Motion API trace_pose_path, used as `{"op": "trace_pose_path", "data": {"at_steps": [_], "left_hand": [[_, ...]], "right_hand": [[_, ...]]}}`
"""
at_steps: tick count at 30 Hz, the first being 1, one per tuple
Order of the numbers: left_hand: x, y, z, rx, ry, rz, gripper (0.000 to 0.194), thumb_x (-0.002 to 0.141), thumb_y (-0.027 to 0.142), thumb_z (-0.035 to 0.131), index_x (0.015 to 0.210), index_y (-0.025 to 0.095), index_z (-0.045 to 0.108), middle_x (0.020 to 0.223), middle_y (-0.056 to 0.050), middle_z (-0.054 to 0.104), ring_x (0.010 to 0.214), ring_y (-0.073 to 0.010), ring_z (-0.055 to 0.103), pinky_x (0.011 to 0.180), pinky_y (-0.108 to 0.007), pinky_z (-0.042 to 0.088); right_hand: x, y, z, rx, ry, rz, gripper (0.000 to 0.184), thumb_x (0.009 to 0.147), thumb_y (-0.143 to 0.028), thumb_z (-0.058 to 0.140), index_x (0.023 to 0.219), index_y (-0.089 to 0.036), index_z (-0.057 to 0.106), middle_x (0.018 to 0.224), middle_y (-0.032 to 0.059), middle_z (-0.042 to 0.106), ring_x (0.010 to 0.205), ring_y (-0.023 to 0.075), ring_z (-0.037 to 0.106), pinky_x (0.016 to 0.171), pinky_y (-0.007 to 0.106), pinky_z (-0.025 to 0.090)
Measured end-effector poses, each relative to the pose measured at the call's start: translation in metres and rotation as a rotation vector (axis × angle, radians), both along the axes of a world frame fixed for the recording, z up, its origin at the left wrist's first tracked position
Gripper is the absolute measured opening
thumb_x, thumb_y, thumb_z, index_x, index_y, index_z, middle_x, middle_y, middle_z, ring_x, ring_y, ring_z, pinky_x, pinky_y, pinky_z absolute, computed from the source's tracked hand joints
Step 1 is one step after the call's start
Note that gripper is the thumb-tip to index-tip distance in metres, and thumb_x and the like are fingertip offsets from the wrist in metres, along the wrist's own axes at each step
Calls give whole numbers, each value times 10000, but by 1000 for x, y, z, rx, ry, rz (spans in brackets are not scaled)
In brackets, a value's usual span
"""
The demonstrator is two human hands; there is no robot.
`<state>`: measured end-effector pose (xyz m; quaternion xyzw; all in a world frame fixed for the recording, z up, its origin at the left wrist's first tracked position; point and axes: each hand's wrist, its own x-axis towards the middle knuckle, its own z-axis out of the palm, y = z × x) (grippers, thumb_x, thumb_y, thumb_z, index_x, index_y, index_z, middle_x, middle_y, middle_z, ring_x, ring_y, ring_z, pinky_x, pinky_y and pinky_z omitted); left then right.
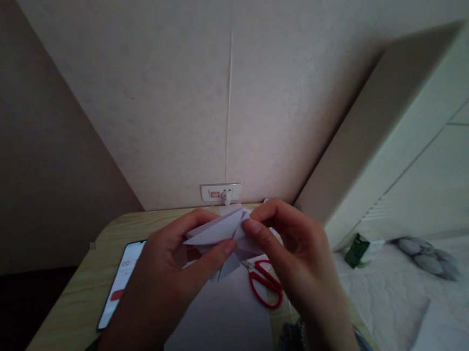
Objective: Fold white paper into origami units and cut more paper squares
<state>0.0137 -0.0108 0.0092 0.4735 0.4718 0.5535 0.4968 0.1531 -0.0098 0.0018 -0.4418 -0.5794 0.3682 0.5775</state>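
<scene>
Both hands hold a folded piece of white paper (218, 231) above a light wooden table (83, 274). My left hand (172, 267) pinches the paper's left side, thumb on top near its lower edge. My right hand (292, 246) pinches the right side, thumb pressed on a fold. Under the hands lies a larger white sheet (225, 317). Red-handled scissors (265, 284) rest on the table just below my right hand.
A phone (121, 282) with a lit screen lies at the left of the table. A wall socket (220, 191) with a plug sits behind the table. A white cabinet (398, 146) stands to the right, above a bed with a patterned cover (422, 290).
</scene>
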Motion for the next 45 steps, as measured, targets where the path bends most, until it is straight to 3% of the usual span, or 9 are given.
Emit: {"op": "trace_pose_path", "data": {"at_steps": [11,15,19,24,30,37,45], "left_hand": [[-1,2,-1,-29,-78,-81,93,626,176,805,669,223,737,608,73,715,534,-105,629,496,-148,486],[0,2,-1,6,-45,-33,107,641,146,787,666,232,729,602,88,704,560,-92,644,515,-122,484],[-2,0,0,26,-16,30,133,634,172,809,715,235,725,683,62,741,638,-134,700,562,-157,537],[-11,0,-2,26,22,3,213,605,195,860,765,257,734,662,61,739,547,-134,661,489,-167,524],[-9,-3,-2,88,46,26,168,627,195,824,731,309,756,662,71,717,614,-122,691,536,-121,521],[-4,-3,0,22,6,52,139,630,225,814,696,320,738,667,88,707,642,-129,703,582,-133,538],[-9,-3,1,58,135,-35,108,637,228,810,677,294,735,655,88,711,625,-122,688,586,-135,535]], "right_hand": [[1,-2,1,56,-63,-63,203,840,-250,669,660,-223,579,588,-61,570,575,108,522,532,254,362],[1,-3,0,63,-132,-87,204,864,-258,667,678,-222,591,604,-63,589,585,105,529,548,247,363],[1,-3,1,34,-100,-22,186,868,-266,664,695,-219,613,636,-48,618,620,119,565,576,252,396],[3,-2,3,52,-71,39,118,825,-247,693,716,-218,658,674,-31,654,657,135,588,603,261,431],[5,-3,3,53,-145,79,166,833,-232,700,685,-213,628,656,-51,621,659,120,558,627,258,414],[6,-7,4,50,-138,68,242,837,-215,698,643,-215,553,619,-70,568,623,107,529,592,254,380],[9,-4,3,79,-133,80,123,847,-217,688,735,-222,636,696,-61,630,694,114,561,619,261,392]]}}
